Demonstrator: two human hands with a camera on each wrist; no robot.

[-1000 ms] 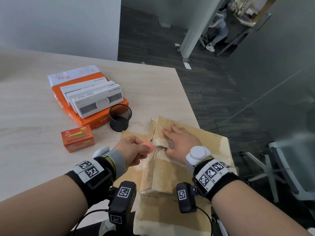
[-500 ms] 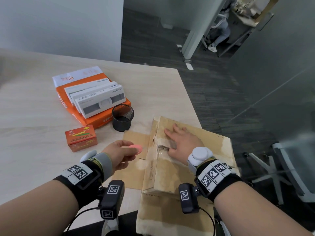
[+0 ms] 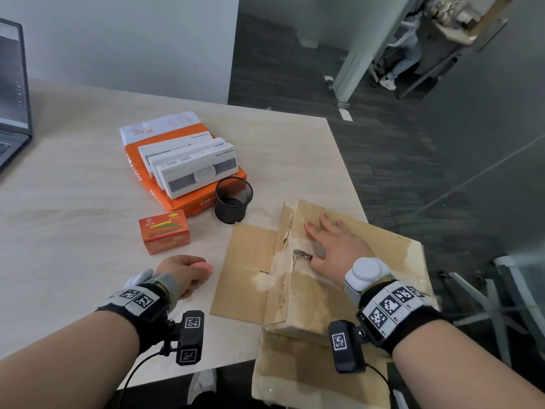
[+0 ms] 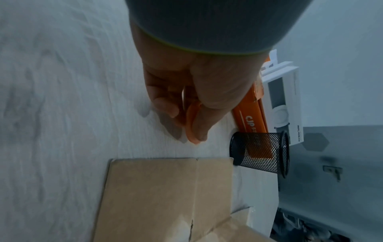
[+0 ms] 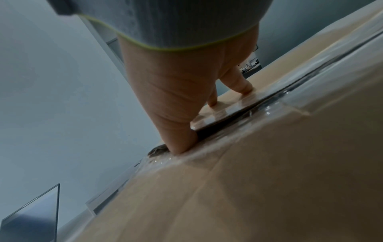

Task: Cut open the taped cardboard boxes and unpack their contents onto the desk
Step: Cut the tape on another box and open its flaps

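At the tabletop's (image 3: 73,231) near right corner sits the taped cardboard box (image 3: 348,293); the right hand (image 3: 339,246) presses flat on its lid, fingers straight. Left of it, the left hand (image 3: 182,273) pinches a pink cutter (image 3: 203,265).

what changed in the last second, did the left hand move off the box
Yes. The left hand, still gripping the pink cutter, pulled back from the taped seam of the cardboard box and came down to the desk, beside the small orange box. The right hand stayed flat on the box top, thumb at the torn gap. The mesh cup did not shift.
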